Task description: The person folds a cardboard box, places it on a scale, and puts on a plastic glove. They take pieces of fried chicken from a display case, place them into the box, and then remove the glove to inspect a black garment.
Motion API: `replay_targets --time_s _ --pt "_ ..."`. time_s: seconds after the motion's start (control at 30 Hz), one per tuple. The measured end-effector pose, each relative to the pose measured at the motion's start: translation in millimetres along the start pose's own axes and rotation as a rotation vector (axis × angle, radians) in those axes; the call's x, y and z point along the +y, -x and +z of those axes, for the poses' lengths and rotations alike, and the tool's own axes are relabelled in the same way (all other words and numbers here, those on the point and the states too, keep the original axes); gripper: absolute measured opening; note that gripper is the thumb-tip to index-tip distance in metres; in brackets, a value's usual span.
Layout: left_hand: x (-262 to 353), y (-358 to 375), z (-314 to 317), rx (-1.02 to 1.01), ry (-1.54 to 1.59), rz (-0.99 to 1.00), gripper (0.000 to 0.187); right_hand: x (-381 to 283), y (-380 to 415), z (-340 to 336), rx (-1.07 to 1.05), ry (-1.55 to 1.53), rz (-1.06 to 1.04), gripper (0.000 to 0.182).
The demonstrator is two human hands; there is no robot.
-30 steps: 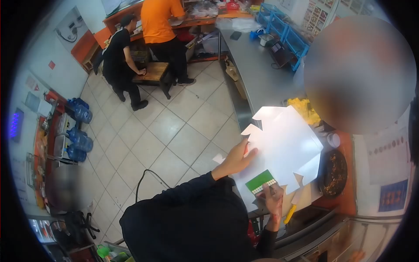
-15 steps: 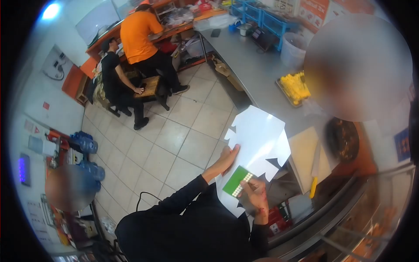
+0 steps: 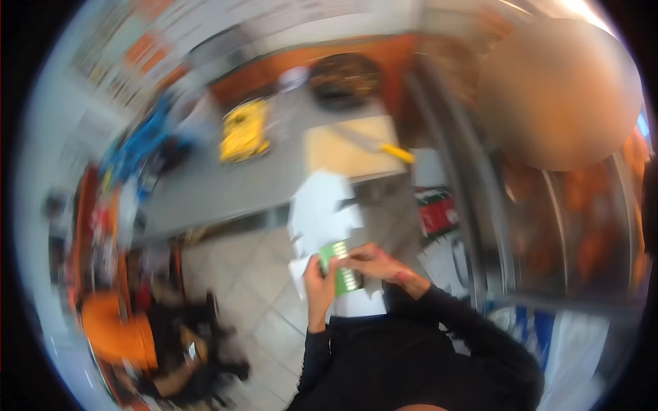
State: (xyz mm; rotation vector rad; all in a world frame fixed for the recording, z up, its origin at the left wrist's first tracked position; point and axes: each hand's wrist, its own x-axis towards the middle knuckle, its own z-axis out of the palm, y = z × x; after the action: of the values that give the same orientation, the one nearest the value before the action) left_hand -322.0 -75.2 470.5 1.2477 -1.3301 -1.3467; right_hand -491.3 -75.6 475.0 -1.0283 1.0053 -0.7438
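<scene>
A green card (image 3: 329, 255) with rows of small white round pieces is in front of my body. My left hand (image 3: 319, 288) is closed on the card's left side, its thumb over the face. My right hand (image 3: 377, 263) has its fingers pinched at the row of white pieces on the card's right edge; blur hides the fingertips. Behind and below the card lies a large white cut-out sheet (image 3: 321, 212) with notched edges, stretching toward the counter. Red marks show on my right wrist.
A cutting board (image 3: 343, 154) and a yellow-handled knife (image 3: 396, 152) lie on the metal counter (image 3: 199, 195). Beside them are a yellow pile (image 3: 245, 131) and a dark round pan (image 3: 345, 81). A glass-fronted case (image 3: 548, 226) stands right. A person in orange (image 3: 120, 332) is lower left.
The view has swung right, toward the counter and the case. My left hand has gone from the white sheet to the green card. My right hand remains at the card's dotted edge.
</scene>
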Motion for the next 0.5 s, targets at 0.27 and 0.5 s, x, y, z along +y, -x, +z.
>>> replay_targets --time_s 0.27,0.5 --pt "20 -39 21 -0.147 0.568 -0.283 0.024 -6 81 1 0.136 -0.057 -0.550 0.037" --pt "66 -55 91 -0.478 0.495 -0.285 0.019 -19 128 24 0.513 0.119 -0.679 0.059"
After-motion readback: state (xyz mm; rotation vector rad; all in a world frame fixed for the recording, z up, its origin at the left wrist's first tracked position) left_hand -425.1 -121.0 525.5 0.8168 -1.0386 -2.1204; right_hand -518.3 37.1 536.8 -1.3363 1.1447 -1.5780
